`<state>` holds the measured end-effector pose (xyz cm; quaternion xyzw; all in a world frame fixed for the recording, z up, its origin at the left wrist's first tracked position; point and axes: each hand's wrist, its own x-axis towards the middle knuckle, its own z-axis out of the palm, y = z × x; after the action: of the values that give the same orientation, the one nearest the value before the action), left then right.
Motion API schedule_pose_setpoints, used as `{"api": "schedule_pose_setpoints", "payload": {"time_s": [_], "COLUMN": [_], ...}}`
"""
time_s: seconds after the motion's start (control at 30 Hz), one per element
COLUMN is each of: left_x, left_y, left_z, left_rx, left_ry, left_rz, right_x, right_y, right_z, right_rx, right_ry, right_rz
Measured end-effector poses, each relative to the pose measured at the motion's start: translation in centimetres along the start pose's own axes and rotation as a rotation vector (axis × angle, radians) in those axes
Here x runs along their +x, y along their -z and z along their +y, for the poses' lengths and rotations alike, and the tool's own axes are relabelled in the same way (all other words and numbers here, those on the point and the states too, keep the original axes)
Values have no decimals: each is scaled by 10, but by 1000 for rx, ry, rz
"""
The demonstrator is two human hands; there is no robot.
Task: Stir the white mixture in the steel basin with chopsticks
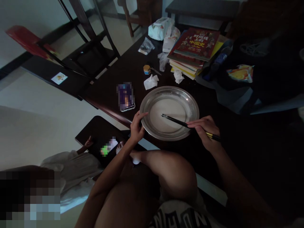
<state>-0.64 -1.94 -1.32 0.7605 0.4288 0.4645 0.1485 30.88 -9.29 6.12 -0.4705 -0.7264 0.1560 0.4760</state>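
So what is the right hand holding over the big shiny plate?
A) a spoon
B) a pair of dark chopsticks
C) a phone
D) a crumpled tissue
B: the right hand grips dark chopsticks whose tips reach over the whitish inside of the metal plate, while the left hand holds the plate's rim.

Single head cam, worn by seated person. Looks fwd and steeply down over own knees onto dark tabletop (114,91). Close range; horizon tilted, floor at left. No 2nd view to overlap.
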Motion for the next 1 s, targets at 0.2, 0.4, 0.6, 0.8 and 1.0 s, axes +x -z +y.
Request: {"api": "schedule_pose_setpoints", "payload": {"time_s": [0.2,0.4,0.6,0.8,1.0], "left_x": [-1,0,0,0,0], "left_y": [0,0,0,0,0], "left_z": [0,0,0,0,0], "left_rx": [-14,-5,1,10,23], "left_ry": [0,-15,-4,-13,-3], "left_rz": [1,-7,-1,-8,8], "right_x": [1,0,1,1,0], "right_y": [0,-1,-1,0,0], "right_z": [-1,0,-1,-2,-1], "right_rx": [16,15,-3,24,-13], "right_ry": [17,10,32,-14,-8], "right_rz": [-33,43,-47,30,19]}}
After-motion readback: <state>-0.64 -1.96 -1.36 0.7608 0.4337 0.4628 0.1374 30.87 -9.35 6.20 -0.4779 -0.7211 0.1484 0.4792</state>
